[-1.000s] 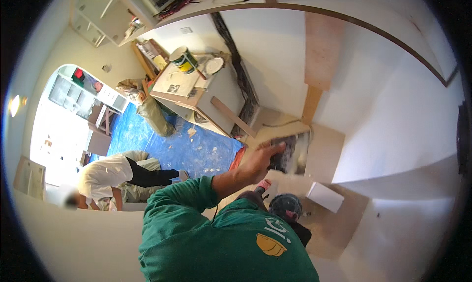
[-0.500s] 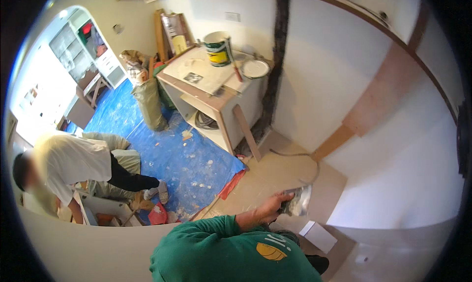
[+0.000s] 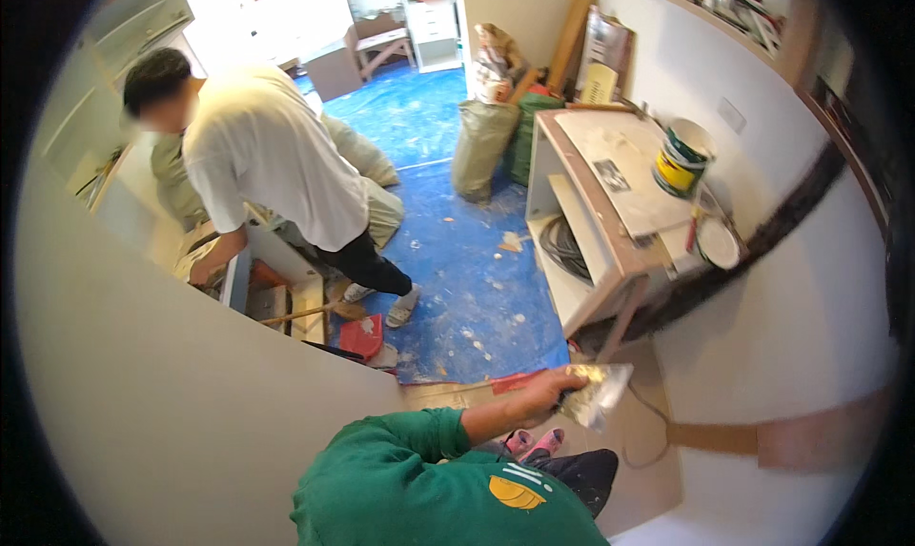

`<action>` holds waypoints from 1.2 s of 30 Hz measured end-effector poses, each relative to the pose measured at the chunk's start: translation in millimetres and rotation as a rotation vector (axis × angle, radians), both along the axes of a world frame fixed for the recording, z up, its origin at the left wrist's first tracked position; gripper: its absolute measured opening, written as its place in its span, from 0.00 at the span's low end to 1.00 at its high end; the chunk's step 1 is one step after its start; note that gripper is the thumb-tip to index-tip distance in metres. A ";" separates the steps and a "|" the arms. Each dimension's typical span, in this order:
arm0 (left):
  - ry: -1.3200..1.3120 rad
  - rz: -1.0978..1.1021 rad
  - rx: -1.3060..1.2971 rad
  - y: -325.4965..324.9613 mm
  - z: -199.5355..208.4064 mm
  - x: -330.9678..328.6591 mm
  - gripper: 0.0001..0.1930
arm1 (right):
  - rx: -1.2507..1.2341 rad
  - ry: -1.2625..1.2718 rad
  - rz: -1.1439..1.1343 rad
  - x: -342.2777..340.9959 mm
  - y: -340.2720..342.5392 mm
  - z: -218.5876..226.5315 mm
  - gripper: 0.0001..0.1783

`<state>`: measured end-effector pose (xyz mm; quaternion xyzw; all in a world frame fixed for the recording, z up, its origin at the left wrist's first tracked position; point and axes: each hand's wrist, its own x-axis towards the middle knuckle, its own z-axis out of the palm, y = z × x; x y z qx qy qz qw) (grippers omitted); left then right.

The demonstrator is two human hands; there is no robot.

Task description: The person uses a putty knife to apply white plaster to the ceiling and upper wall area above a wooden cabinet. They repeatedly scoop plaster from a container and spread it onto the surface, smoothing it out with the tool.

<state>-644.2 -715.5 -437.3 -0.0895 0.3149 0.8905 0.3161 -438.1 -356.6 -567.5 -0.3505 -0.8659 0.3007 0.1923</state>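
Just right of my left hand (image 3: 545,396), I log the wide metal scraper (image 3: 602,398), its near end clenched tight; right hand out of view, so I cannot tell its state; bucket (image 3: 677,174) on table (image 3: 586,131), beyond and rightward.

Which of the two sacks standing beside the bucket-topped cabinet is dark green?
The sack on the right, nearer that cabinet; the left sack is pale olive.

Metal blade (image 3: 604,394) partly hidden (by left hand (image 3: 543,397)); green top (image 3: 410,484) cut off below.
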 end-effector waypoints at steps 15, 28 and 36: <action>0.089 0.422 -0.205 -38.6 24.8 -183.2 0.18 | -1.063 -0.512 0.656 -315.7 -7.6 -7.9 0.19; -0.101 1.228 -0.188 -190.6 -7.3 -131.3 0.21 | 0.085 0.121 1.201 -749.7 -228.0 152.8 0.20; -0.155 1.187 -0.225 -289.2 -34.7 -197.8 0.16 | 0.743 -0.214 1.023 -927.5 -244.7 126.2 0.25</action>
